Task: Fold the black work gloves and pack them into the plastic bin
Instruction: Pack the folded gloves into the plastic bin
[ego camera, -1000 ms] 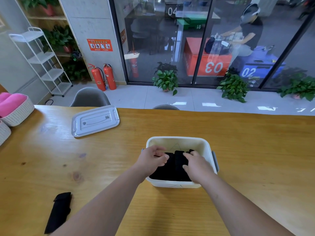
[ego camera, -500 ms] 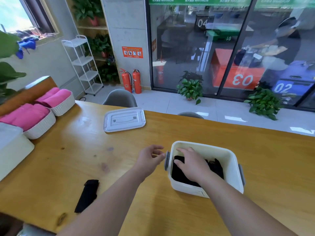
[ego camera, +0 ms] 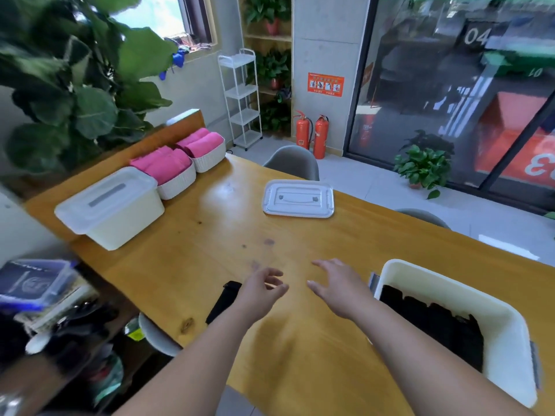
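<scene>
The gloves [ego camera: 435, 322] in the plastic bin [ego camera: 444, 283] are black; the bin is creamy white. The loose glove [ego camera: 223, 301] is black too. The desk [ego camera: 210, 235] is honey-yellow wood with fine grain and a few dark knots. The lid [ego camera: 298, 199] is pale grey. The towels [ego camera: 163, 166] are pink, their woven baskets [ego camera: 180, 184] white. The fire extinguishers [ego camera: 303, 130] are red, the wall sign [ego camera: 326, 84] orange.

Behind the glass wall, white numerals "04" stand on a dark panel [ego camera: 477, 36]. The green surface [ego camera: 516, 60] below it carries "01". The orange block [ego camera: 510, 127] shows a large white "3", cut by the frame edge. The print on the orange pillar sign [ego camera: 326, 84] is too small to read.
</scene>
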`<state>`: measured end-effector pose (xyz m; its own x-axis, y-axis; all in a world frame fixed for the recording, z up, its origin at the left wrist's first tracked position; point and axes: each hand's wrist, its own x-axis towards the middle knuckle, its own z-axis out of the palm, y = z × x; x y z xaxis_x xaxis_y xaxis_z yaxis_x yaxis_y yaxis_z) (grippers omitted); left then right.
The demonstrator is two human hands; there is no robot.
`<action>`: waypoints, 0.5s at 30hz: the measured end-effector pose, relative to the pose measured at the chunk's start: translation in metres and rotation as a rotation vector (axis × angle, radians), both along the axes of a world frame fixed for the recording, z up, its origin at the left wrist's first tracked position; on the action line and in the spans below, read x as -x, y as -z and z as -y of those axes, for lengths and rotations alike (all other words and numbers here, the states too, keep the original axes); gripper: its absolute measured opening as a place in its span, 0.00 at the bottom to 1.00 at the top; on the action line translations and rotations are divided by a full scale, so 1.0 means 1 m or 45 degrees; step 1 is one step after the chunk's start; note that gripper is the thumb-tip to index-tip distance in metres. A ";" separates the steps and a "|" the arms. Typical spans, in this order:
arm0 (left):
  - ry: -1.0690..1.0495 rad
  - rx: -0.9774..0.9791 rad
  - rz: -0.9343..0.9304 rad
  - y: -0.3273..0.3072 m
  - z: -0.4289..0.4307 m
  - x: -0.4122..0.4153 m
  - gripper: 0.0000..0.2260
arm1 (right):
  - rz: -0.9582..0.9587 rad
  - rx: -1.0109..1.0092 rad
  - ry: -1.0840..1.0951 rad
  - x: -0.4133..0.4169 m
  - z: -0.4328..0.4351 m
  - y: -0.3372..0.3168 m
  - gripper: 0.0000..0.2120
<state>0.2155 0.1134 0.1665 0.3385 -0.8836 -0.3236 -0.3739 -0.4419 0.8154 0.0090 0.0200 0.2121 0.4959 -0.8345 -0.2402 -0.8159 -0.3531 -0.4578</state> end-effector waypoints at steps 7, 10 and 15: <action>-0.107 -0.092 0.167 0.028 -0.035 -0.053 0.16 | -0.127 -0.116 -0.151 -0.053 -0.017 0.031 0.31; -0.162 -0.106 0.261 0.035 -0.045 -0.070 0.17 | -0.184 -0.165 -0.212 -0.068 -0.024 0.041 0.32; -0.225 -0.181 0.342 0.048 -0.058 -0.096 0.21 | -0.237 -0.222 -0.280 -0.092 -0.032 0.053 0.32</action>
